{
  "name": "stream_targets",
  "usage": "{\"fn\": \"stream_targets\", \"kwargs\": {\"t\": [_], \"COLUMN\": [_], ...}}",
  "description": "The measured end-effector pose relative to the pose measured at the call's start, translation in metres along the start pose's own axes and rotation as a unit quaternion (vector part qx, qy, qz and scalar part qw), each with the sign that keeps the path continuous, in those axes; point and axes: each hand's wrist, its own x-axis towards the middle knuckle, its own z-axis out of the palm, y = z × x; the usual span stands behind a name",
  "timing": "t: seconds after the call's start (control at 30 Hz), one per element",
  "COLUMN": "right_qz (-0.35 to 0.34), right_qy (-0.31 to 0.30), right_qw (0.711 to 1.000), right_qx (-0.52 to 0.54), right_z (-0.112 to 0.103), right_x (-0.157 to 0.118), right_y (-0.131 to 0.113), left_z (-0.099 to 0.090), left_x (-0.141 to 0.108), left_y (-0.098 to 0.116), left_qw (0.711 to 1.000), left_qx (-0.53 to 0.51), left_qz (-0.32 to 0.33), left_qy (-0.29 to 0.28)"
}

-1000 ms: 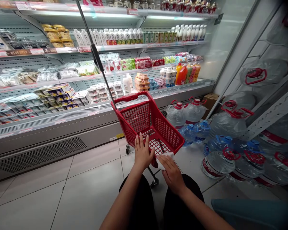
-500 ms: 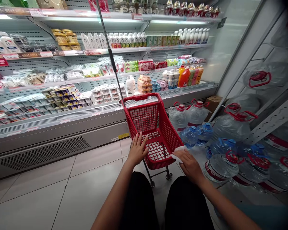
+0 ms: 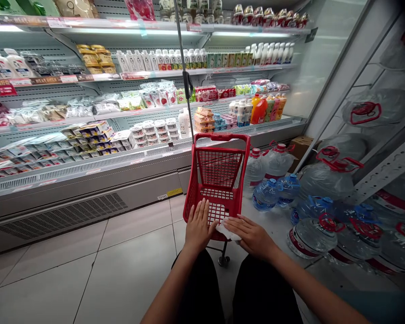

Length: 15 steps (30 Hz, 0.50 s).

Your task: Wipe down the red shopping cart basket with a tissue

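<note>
A small red shopping cart [image 3: 236, 198] with a slatted basket and a tall thin pole stands in front of my knees. My left hand [image 3: 198, 227] lies palm down at its near left edge, fingers stretched forward and nothing in them. At the near right edge, my right hand [image 3: 251, 235] presses a crumpled white cloth or tissue [image 3: 228, 228] against the rim. The fingers of that hand lie over part of the white piece. Both hands are close together, with the left thumb near the cloth.
Behind the cart runs an open refrigerated shelf [image 3: 148, 166] with cartons, cups and bottles. Large water bottles [image 3: 312, 238] with red and blue handles crowd the floor on the right, close to my right forearm. A metal rack [image 3: 384, 157] rises beside them.
The cart has turned, so its handle end and pole now sit further right. My right hand has moved left with the cloth along the near rim. My left hand has shifted slightly right and down.
</note>
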Motion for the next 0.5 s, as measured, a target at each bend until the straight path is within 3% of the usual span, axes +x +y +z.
{"fn": "stream_targets", "kwargs": {"t": [0.17,0.3,0.37,0.43,0.5], "right_qz": [0.024,0.101,0.181,0.265,0.301], "right_qy": [0.024,0.066,0.136,0.228,0.282], "right_qw": [0.998,0.989,0.969,0.932,0.907], "right_qx": [-0.053,-0.091,-0.098,-0.094,-0.087], "right_z": [-0.009,-0.017,-0.026,-0.036,-0.043], "right_x": [0.007,0.014,0.015,0.017,0.022], "right_y": [0.046,0.073,0.08,0.082,0.081], "left_z": [-0.013,-0.015,-0.017,-0.019,-0.019], "left_x": [-0.003,0.0,0.001,0.001,0.002], "left_y": [-0.028,-0.055,-0.07,-0.081,-0.081], "left_qw": [0.999,1.0,0.999,0.997,0.997], "left_qx": [0.009,0.015,0.02,0.023,0.017], "left_qz": [0.039,0.007,-0.024,-0.055,-0.07], "left_qy": [-0.008,-0.025,-0.034,-0.038,-0.039]}}
